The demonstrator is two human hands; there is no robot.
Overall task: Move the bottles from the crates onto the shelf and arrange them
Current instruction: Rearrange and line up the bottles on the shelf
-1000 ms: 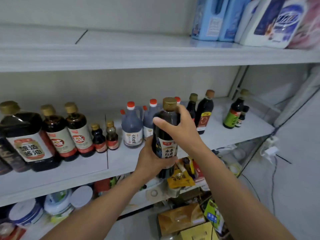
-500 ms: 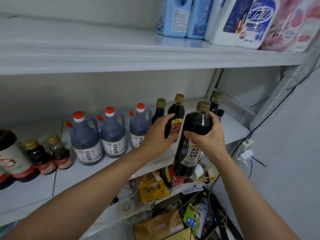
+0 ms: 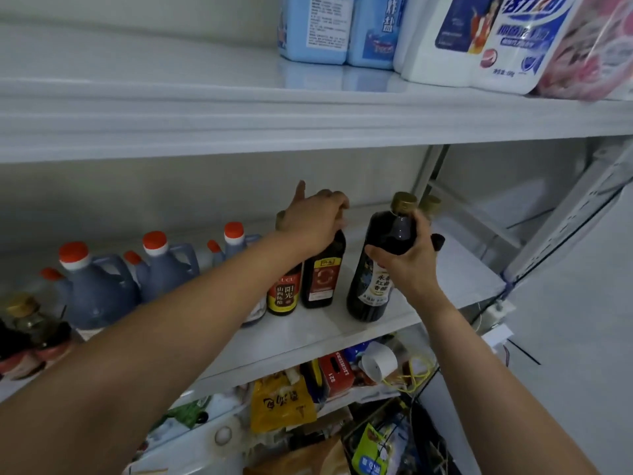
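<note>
Shelf: I am seeing bare board lying open toward its right end.
Right grip: curling round the dark bottle at its shoulder; it is standing upright near the front edge.
Left grip: wrapping over the top of the red-label bottle, just beside.

- Left arm reaches forward; left hand grips the red-label bottle from above, one finger raised.
- Right hand clasps the gold-capped bottle by its shoulder.
</note>
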